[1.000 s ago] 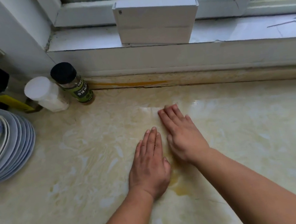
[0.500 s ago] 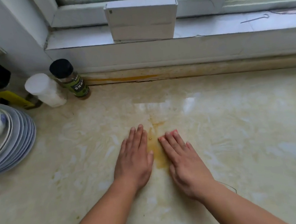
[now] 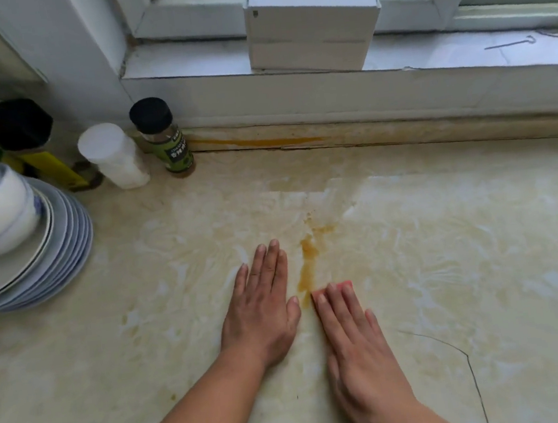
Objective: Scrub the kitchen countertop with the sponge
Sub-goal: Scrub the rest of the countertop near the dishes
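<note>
Head: marbled countertop, orange streak; both hands' fingers flat, right pressing sponge.

Spice jar label: the black-capped spice jar, just right of the white-lidded container, wears a green label with white Chinese characters, too blurred to read for certain.
White box: the white box, up on the sill behind the spice jar, bears a small dark mark near its upper left corner, unreadable.
</note>
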Available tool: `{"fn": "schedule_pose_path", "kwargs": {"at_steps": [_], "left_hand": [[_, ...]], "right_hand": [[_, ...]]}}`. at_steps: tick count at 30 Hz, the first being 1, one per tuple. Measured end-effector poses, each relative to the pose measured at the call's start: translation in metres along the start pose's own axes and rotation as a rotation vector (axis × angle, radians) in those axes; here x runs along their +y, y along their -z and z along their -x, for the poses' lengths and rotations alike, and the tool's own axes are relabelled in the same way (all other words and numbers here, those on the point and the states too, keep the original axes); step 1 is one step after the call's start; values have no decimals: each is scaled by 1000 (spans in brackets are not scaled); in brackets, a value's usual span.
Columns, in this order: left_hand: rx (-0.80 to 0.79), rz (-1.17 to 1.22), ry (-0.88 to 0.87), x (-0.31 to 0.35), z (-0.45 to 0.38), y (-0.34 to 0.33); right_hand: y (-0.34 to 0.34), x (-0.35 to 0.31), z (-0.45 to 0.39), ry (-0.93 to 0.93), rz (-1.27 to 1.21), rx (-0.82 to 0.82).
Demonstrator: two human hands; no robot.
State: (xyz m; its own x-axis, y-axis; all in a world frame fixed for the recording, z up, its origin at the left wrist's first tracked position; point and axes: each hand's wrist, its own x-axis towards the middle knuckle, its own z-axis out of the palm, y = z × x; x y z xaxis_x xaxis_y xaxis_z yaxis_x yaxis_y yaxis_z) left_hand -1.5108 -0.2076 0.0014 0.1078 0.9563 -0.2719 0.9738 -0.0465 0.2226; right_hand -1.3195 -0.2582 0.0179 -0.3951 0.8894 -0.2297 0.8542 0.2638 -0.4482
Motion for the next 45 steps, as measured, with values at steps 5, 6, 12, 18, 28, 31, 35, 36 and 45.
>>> {"fn": "schedule_pose_path", "kwargs": {"at_steps": [5, 6, 12, 18, 28, 31, 35, 36, 45], "left_hand": [[10, 34, -9, -1, -2, -2], [12, 45, -14, -2, -2, -1], [30, 60, -15, -4, 0, -4], [44, 51, -8, -3, -1, -6], [50, 36, 12, -1, 0, -4], [53, 26, 24, 0, -1, -3], [55, 26, 26, 1, -1, -1], [53, 24, 29, 1, 0, 0], [49, 9, 45, 1, 1, -1]], "right_hand": [[5, -12, -48, -7, 26, -35], [11, -16, -64, -3, 30, -45], [6, -7, -23, 67, 20, -8], [22, 0, -91, -63, 16, 12], [16, 17, -45, 4, 41, 7], [33, 11, -108, -52, 19, -4], [42, 8, -137, -35, 18, -10], [37, 13, -120, 2, 16, -14], [52, 39, -143, -48, -5, 35]]}}
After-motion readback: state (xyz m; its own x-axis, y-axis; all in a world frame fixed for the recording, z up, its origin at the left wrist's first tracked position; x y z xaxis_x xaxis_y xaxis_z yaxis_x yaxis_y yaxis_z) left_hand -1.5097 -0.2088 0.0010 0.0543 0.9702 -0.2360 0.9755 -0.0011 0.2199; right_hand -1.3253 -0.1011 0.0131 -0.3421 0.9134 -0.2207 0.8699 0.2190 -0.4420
